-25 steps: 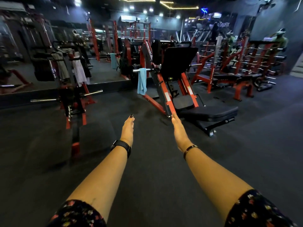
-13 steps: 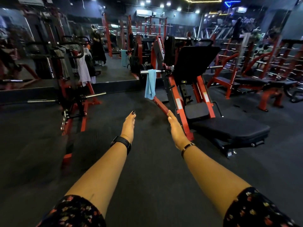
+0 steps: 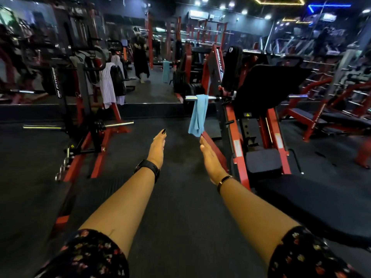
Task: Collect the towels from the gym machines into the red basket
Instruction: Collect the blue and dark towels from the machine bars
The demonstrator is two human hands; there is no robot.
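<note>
Blue towel hung at twelve o'clock (draped over a bar); my flat, empty left hand and right hand should lift it upward, not tug.

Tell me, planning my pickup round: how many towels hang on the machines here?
1: a blue towel draped over the steel bar ahead. Another blue one shows only in the mirror; others may be hidden.

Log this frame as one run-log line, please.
phase: approaching towel | left hand: open, empty | right hand: open, empty | blue towel: draped over chrome bar of red machine | red basket: not in view
</note>
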